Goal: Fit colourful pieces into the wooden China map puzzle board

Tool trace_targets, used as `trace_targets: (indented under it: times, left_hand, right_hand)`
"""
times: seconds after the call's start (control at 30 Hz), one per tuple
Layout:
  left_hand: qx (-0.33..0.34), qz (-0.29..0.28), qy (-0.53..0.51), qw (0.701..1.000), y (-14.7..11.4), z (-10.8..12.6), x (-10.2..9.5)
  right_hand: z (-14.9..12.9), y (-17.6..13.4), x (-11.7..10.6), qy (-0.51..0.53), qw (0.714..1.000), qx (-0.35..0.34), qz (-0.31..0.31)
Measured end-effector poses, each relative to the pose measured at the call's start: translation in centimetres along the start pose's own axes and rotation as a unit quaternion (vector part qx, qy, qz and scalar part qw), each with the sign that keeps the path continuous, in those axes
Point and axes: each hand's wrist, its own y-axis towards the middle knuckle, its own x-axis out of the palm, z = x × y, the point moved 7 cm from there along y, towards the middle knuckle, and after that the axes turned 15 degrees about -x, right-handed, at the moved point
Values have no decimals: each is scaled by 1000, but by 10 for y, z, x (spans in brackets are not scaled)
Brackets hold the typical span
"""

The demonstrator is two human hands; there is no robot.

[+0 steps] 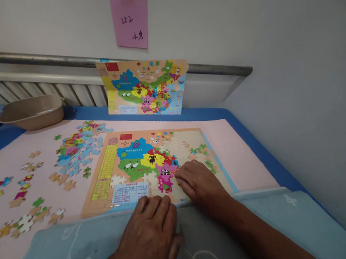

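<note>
A partly filled map jigsaw puzzle [136,166] lies flat in its tray, with colourful regions joined on the left and the bare tray floor [186,140] showing on the right. My right hand [200,182] is closed, its fingertips pinched down at the edge of the joined pink region; a small coloured puzzle piece there is mostly hidden under them. My left hand [152,230] lies over the tray's front edge, fingers side by side and loosely bent, with nothing visible in them. Several green-and-orange pieces [202,153] sit loose in the tray's right part.
Loose puzzle pieces [79,147] are spread over the pink table cover [240,151] to the left. A matching map picture [146,87] stands upright behind the tray, against a metal rail [222,68]. A beige basin [32,113] is at the back left. Grey-blue cloth [271,210] covers the near edge.
</note>
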Motion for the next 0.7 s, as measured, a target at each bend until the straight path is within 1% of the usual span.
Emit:
trace_targets:
  times: [0.07, 0.27, 0.5, 0.6, 0.7]
  left_hand:
    - [-5, -5, -3, 1000, 1, 0, 1]
    - [-13, -16, -10, 1000, 1, -1, 3]
    - [-14, -16, -8, 1000, 4, -1, 3]
    - [-5, -8, 5, 1000, 2, 0, 3]
    - [19, 11, 16, 1000, -1, 2, 2]
  right_hand:
    - [-3, 2, 1, -1, 1000, -6, -9]
    - [-19, 9, 4, 7, 998, -55, -42]
    - [-20, 11, 11, -8, 996, -68, -64]
    - [-20, 11, 13, -14, 995, -69, -67]
    - [-21, 10, 12, -6, 995, -73, -70]
